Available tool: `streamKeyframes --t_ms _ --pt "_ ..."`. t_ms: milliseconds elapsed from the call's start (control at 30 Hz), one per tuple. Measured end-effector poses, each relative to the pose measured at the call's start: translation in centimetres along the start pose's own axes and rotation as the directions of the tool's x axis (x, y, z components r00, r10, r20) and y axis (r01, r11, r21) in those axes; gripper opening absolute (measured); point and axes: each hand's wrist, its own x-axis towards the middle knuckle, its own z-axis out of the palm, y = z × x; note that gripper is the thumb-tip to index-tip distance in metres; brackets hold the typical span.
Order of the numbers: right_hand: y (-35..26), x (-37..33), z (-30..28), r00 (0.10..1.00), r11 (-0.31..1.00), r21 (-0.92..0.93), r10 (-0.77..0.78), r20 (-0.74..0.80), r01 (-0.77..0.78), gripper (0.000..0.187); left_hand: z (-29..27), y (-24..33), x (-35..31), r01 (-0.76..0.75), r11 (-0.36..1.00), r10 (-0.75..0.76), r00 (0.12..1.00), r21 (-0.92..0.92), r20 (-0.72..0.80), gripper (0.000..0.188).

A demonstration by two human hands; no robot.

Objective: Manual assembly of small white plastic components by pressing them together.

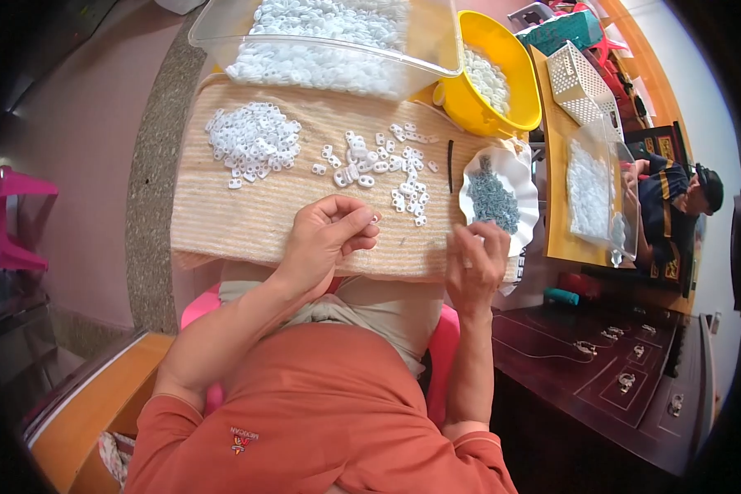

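My left hand (328,239) is closed above the near part of a striped beige towel (222,226). Between its thumb and forefinger it pinches a small white plastic piece (375,220), mostly hidden by the fingers. My right hand (479,257) is closed, fingers curled together, at the near edge of a white wavy-rimmed bowl (530,206). Small grey-blue parts (492,202) fill the bowl; whether the fingers hold one is hidden. A heap of white two-holed plastic pieces (255,140) lies at the towel's left. Several more loose white pieces (358,152) are scattered mid-towel.
A clear bin (202,33) of white pieces and a yellow bucket (519,95) stand beyond the towel. A black strip (450,169) lies left of the bowl. To the right, another person (675,198) sits by a second clear bin (589,185) and white basket (580,78).
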Motion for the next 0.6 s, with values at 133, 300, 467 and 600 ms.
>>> streamKeyframes --t_ms 133,300,467,600 --pt "-0.7 -0.7 -0.3 0.970 0.997 0.061 -0.051 0.239 0.037 0.024 0.2 0.0 -0.1 0.000 1.000 0.000 1.000 -0.011 0.011 0.010" --pt "-2.0 0.8 -0.9 0.950 0.996 -0.013 -0.079 0.303 0.087 0.025 0.2 -0.1 -0.1 0.002 1.000 -0.001 1.000 -0.014 0.016 0.010" --pt "-2.3 1.9 -1.1 0.914 0.994 -0.027 -0.087 0.396 0.107 0.021 0.2 -0.2 -0.1 0.007 1.000 -0.006 1.000 -0.022 0.022 0.010" --pt "-2.0 2.1 -1.1 0.877 0.996 -0.006 -0.079 0.473 0.093 0.021 0.2 -0.3 -0.2 0.009 1.000 -0.009 1.000 -0.020 0.026 0.010"
